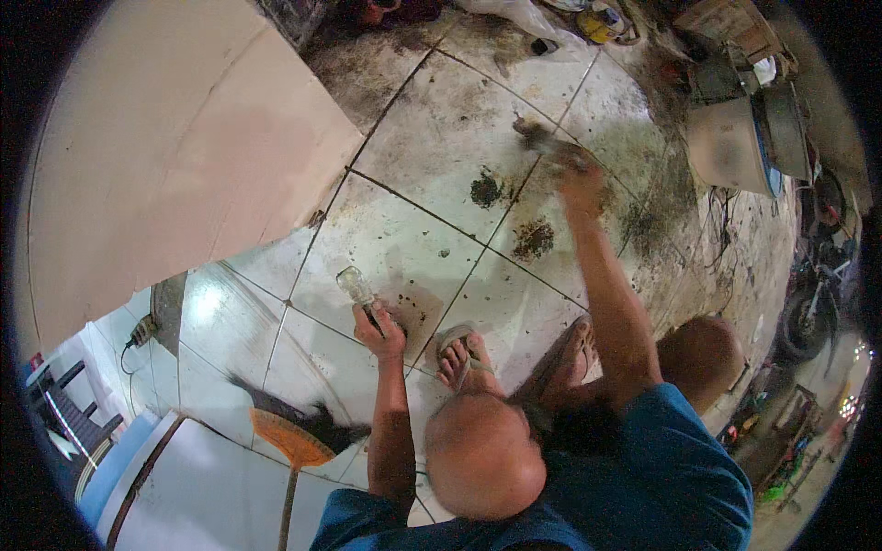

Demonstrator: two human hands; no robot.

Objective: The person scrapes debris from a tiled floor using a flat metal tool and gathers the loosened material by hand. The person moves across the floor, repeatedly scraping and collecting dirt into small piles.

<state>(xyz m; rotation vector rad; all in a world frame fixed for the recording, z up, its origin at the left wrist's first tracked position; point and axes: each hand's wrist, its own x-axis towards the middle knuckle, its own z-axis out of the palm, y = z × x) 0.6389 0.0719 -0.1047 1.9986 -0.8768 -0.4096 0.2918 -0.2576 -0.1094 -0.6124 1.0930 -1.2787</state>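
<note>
My left hand [380,332] grips a small clear bottle-like container [353,284] just above the tiled floor [413,213], its far end pointing away from me. My right hand [580,180] is stretched further out and blurred by motion. Its fingers are closed around a short dark tool [541,140], too blurred to name. Under the tool's tip a dark smear marks the tile. Two clumps of dark grime, the nearer clump [534,238] and the farther clump [486,189], lie left of my right forearm. Smaller dark crumbs are scattered near my left hand.
A broom [295,435] with an orange head lies at lower left. A large pale panel [200,138] fills the upper left. A whitish bin [730,144] stands at right, near cables [723,227]. My sandalled foot [468,361] is between my arms.
</note>
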